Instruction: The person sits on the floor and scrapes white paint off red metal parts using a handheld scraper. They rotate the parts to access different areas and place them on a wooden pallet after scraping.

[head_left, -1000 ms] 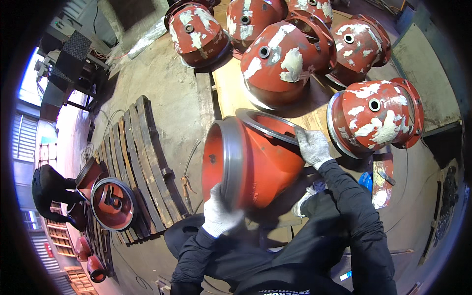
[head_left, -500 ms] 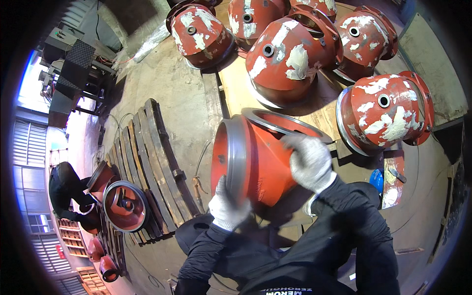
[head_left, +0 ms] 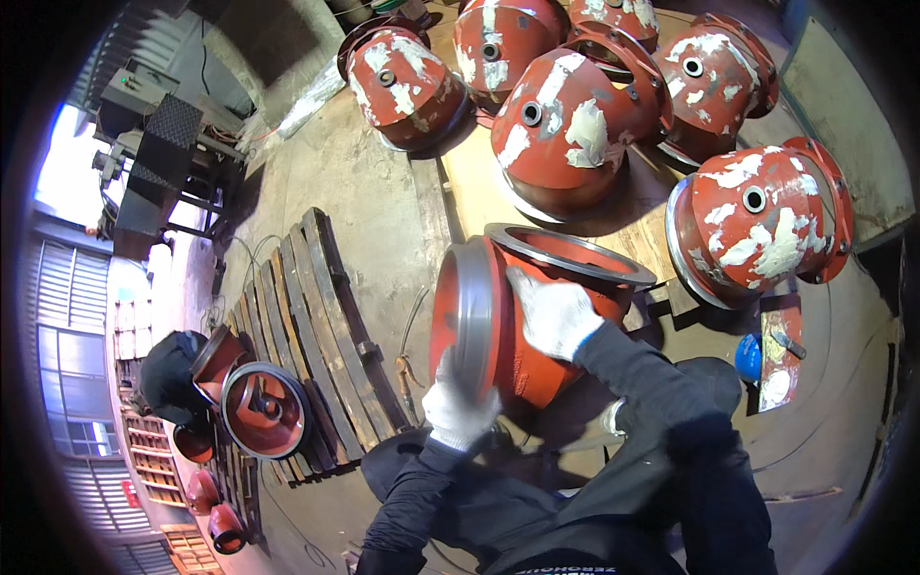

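Observation:
A large red-painted metal casting (head_left: 537, 355) stands tilted before my knees, with a grey bare-metal ring (head_left: 470, 316) on its left end and a second ring (head_left: 575, 251) around its far opening. My left hand (head_left: 460, 410), in a white knit glove, is closed on the near lower edge of the left ring. Against the red wall between the two rings rests my right hand (head_left: 558, 318), gloved as well. Its fingers are bent and closed; whether anything small is inside them is hidden.
Several red castings with cream filler patches (head_left: 575, 144) stand on boards beyond. A wooden pallet (head_left: 321, 335) lies to the left, near another open casting (head_left: 266, 410) and a person in dark clothes (head_left: 172, 374). At right are a blue round thing (head_left: 748, 358) and a putty knife (head_left: 789, 343) on a board.
My right hand has moved left and down from the far ring's edge onto the casting's red wall. The left hand stays at the left ring. The whole view has shifted slightly.

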`<state>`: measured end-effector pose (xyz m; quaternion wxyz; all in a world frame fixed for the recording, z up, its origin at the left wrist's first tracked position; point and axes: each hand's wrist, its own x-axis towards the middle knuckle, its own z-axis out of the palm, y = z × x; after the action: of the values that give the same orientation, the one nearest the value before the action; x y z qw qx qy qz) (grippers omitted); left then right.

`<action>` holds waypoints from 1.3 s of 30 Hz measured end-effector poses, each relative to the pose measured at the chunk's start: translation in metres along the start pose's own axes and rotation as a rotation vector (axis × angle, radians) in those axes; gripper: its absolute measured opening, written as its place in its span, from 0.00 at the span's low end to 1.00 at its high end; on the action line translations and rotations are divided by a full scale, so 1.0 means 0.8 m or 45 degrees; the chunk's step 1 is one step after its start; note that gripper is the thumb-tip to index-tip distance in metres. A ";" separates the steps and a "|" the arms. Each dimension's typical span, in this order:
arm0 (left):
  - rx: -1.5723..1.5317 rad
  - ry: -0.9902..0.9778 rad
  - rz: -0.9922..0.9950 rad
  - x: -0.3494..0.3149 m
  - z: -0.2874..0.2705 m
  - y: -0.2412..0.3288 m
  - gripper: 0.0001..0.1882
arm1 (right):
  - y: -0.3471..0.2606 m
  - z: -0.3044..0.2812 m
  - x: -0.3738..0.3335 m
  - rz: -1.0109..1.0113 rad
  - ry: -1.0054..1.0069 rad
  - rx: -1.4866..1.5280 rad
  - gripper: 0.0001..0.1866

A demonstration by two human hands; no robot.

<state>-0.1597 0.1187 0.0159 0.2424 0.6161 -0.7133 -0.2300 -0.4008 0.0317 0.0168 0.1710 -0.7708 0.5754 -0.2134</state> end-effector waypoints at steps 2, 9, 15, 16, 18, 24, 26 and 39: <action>-0.058 0.003 0.007 -0.002 0.000 -0.002 0.48 | -0.010 -0.013 -0.054 0.048 -0.037 0.035 0.39; -0.021 0.118 0.210 0.006 0.009 -0.019 0.46 | -0.021 -0.032 -0.114 0.146 -0.012 0.052 0.37; 0.032 0.247 0.364 0.004 0.016 -0.031 0.47 | -0.038 -0.017 -0.087 -0.028 0.016 0.099 0.33; -0.065 0.234 0.355 0.006 0.017 -0.031 0.47 | -0.045 -0.028 -0.108 -0.099 -0.081 0.137 0.31; -0.013 0.207 0.304 0.008 0.014 -0.032 0.47 | -0.054 -0.059 -0.145 -0.159 0.051 0.137 0.30; 0.159 0.208 0.324 0.029 0.000 -0.024 0.47 | 0.062 -0.159 -0.278 0.370 0.773 0.308 0.15; 0.152 0.221 0.202 0.037 -0.008 -0.024 0.42 | 0.122 -0.164 -0.346 0.594 0.916 0.360 0.15; 0.047 0.192 0.177 0.106 -0.008 -0.056 0.31 | 0.361 -0.071 -0.702 1.174 0.693 -0.659 0.16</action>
<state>-0.1320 0.0285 -0.0016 0.2993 0.5849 -0.7383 -0.1524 -0.8043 0.4893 -0.1562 -0.1013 -0.3756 0.9073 -0.1598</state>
